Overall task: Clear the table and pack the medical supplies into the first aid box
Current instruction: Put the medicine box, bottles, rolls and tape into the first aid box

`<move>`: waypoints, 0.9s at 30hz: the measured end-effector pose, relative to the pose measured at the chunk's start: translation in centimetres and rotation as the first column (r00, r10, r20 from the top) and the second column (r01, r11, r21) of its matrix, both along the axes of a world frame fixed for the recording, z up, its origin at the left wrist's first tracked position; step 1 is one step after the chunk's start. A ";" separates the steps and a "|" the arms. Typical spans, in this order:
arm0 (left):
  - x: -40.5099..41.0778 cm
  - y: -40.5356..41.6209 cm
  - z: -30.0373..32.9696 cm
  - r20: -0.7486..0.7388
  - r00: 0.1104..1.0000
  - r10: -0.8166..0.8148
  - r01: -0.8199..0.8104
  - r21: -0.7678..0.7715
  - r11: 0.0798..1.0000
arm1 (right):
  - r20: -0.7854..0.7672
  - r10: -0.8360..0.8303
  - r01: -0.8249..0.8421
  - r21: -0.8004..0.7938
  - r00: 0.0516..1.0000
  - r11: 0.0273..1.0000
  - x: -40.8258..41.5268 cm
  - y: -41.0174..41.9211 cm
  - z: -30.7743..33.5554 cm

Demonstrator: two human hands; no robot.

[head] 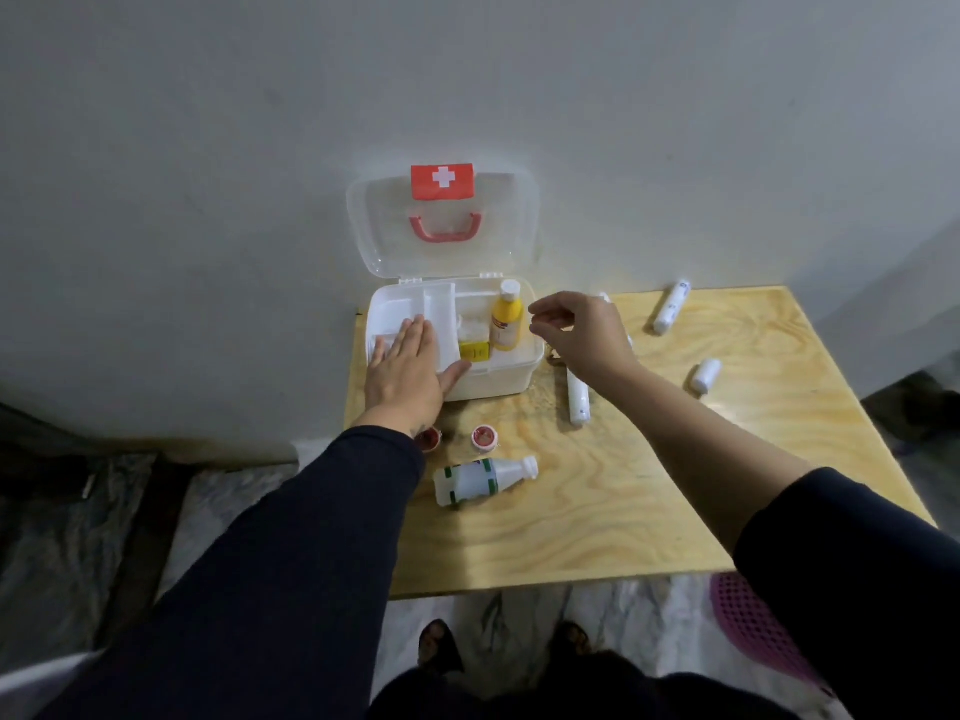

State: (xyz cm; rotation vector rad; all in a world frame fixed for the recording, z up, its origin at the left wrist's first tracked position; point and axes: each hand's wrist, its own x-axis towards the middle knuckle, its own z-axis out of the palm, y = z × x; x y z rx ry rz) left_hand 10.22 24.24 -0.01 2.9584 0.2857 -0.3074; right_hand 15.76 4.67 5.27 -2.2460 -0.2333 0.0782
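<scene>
Left hand (410,368) lies flat, palm down, fingers together and thumb spread; right hand (576,332) hovers with fingertips loosely pinched, both arms outstretched

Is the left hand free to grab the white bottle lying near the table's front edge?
Probably yes. The left hand lies flat on the box tray, holding nothing, and the white bottle lies on its side just beside that forearm, with nothing on it or over it.

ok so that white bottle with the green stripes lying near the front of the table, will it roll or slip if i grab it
The white bottle lies on its side on the smooth wooden table, so a nudge would probably roll it. It looks translucent and perhaps near empty, so likely light. The plastic looks smooth, so gripping the body should hold better than the narrow cap.
</scene>
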 end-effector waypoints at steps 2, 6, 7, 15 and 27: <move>-0.1 0.0 0.0 -0.005 1.000 -0.003 0.003 0.002 1.000 | -0.052 -0.002 0.005 0.056 0.999 0.998 -2.3 -0.9 -1.0; -0.1 0.0 -0.1 -0.012 1.000 -0.013 0.013 0.014 1.000 | -0.209 0.042 -0.036 0.034 0.977 0.999 -6.3 -2.3 -4.4; -0.1 0.0 -0.1 -0.010 1.000 -0.015 0.015 0.016 1.000 | -0.266 0.073 -0.074 0.008 0.961 0.997 -6.9 -2.5 -5.3; -0.1 0.0 -0.3 -0.004 1.000 -0.020 0.021 0.017 1.000 | -0.431 0.182 -0.258 -0.123 0.884 0.958 -8.8 -2.5 -8.2; -0.2 0.2 -0.3 -0.020 0.999 -0.031 0.031 0.011 0.999 | -0.404 0.109 -0.030 0.195 0.908 0.980 -8.4 -4.0 -3.8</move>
